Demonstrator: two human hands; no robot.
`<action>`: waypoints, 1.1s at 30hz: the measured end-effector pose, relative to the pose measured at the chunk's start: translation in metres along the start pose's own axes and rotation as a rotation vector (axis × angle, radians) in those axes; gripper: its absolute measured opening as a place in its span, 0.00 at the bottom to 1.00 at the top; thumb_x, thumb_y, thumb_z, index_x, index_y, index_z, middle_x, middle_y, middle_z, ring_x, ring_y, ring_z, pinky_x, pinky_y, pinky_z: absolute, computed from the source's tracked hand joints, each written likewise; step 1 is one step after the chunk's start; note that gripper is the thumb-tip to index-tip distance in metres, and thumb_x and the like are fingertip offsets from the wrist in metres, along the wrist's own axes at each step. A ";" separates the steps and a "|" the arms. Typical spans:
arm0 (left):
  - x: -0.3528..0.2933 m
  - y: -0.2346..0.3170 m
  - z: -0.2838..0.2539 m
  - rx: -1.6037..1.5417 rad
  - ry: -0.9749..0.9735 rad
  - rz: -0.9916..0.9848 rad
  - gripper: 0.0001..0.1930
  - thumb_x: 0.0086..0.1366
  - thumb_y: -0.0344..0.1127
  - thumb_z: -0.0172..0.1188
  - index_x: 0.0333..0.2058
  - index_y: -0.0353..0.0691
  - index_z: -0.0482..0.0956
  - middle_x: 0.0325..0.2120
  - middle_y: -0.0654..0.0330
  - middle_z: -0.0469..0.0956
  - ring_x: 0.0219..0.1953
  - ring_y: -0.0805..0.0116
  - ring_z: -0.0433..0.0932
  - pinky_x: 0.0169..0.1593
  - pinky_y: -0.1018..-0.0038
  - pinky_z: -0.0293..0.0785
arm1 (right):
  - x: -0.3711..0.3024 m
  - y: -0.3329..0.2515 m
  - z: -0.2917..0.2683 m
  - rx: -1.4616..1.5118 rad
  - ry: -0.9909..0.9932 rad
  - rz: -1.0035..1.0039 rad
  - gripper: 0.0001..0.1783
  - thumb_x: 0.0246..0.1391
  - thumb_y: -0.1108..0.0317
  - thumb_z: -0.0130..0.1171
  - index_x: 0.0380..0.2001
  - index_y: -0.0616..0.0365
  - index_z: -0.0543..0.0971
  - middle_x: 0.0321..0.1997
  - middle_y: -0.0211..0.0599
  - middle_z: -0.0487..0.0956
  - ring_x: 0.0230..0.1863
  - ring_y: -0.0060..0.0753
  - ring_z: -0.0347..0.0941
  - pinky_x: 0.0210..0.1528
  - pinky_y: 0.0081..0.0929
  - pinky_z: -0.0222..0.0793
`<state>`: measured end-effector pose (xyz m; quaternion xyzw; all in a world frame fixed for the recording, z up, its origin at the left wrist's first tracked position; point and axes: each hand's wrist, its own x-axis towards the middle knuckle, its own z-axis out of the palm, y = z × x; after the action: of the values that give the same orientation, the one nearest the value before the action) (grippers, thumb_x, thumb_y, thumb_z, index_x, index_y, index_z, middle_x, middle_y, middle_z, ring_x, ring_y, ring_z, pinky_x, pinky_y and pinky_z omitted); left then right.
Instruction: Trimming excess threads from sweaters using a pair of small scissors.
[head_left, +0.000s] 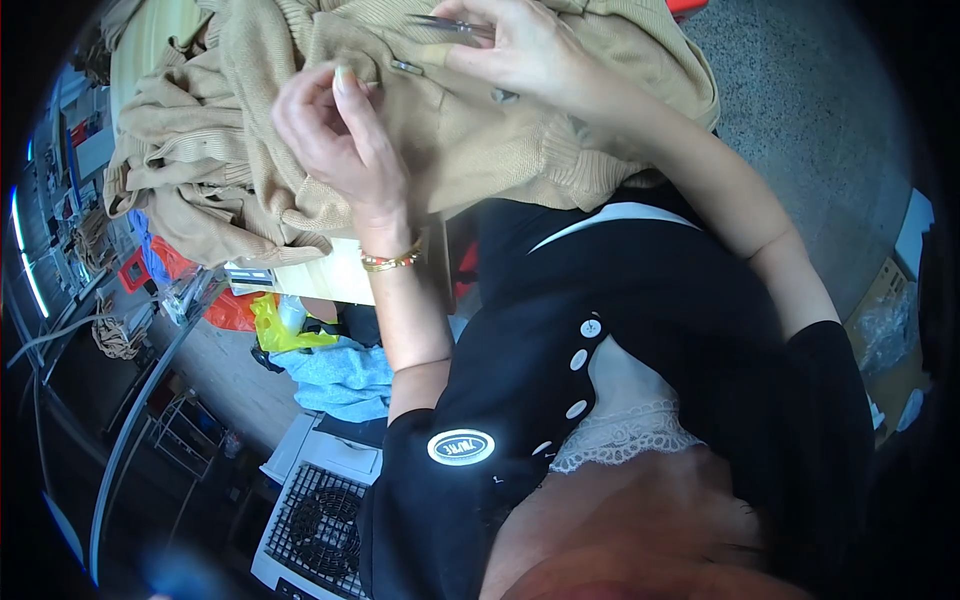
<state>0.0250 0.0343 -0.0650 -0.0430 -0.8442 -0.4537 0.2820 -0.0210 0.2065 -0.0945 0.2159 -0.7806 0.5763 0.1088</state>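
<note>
A tan knitted garment [470,150] with ribbed edges spreads across the table in front of me. Above it, my right hand [520,55] grips slim metal thread snips [455,25], their two pointed blades directed left. A yellowish wrap covers a fingertip of that hand. My left hand [335,135], wearing a bracelet at the wrist, is raised over the knit with fingers curled and thumb and forefinger close together; whatever they pinch, if anything, is too small to make out. Between the hands, a small metallic piece [407,67] lies on the fabric.
More tan knitwear [190,150] is heaped at the left on the pale tabletop [330,275]. Below the table edge are a yellow plastic bag [285,325], blue cloth [345,378] and a white fan unit [315,525]. A cardboard box [885,320] with clear plastic stands at far right.
</note>
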 end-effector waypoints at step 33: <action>-0.005 0.092 -0.027 0.457 -0.545 -0.228 0.08 0.61 0.28 0.60 0.39 0.35 0.82 0.35 0.55 0.79 0.32 0.63 0.80 0.39 0.73 0.75 | -0.073 -0.001 -0.080 0.196 -0.873 0.384 0.08 0.49 0.70 0.64 0.31 0.64 0.79 0.19 0.25 0.66 0.21 0.15 0.56 0.24 0.20 0.54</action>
<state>0.0713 0.0677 0.0118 -0.0037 -0.9671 -0.2542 -0.0031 0.0378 0.2977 -0.0993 0.2988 -0.7210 0.5126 -0.3580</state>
